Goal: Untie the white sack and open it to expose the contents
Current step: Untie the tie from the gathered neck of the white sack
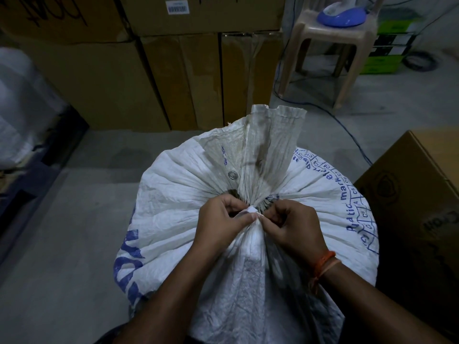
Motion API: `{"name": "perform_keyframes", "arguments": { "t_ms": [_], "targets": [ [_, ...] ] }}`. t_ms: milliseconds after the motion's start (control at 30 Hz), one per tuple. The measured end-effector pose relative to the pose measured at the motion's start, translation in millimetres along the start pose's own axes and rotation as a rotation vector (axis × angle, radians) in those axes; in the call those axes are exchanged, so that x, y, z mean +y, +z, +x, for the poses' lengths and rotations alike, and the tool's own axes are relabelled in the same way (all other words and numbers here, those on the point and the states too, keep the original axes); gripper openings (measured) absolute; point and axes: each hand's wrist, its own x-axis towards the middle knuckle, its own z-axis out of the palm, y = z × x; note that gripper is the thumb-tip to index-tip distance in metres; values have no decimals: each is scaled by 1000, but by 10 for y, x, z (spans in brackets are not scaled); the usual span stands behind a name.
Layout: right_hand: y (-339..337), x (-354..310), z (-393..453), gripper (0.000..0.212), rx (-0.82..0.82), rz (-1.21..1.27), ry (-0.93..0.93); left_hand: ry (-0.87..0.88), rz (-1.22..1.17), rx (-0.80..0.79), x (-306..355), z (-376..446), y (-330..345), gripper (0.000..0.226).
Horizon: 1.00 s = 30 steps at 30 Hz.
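Where the gathered neck of the white sack bunches tight, both hands meet at the knot. The left hand has its fingers curled and pinches the small white twist of tie between thumb and forefinger; the right hand does the same from the other side, thumb tip touching the left thumb tip, an orange thread round its wrist. The sack stands on the grey floor right in front of the person, full and round, with blue lettering down its sides and a metal eyelet just beyond the knot. Its loose mouth fans up and away from the hands, creased and grubby, not opened. Cardboard boxes are stacked behind it, another box sits close on the right, and a beige plastic stool carrying a blue and white appliance stands further back, with a blue cable trailing across the floor.
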Motion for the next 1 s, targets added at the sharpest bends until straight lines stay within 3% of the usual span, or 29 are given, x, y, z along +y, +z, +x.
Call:
{"name": "perform_keyframes", "arguments": {
  "t_ms": [1000],
  "targets": [
    [-45,-26,-15,22,-47,-33,-26,-38,-16,-7,-16,7,-8,28]
  ]
}}
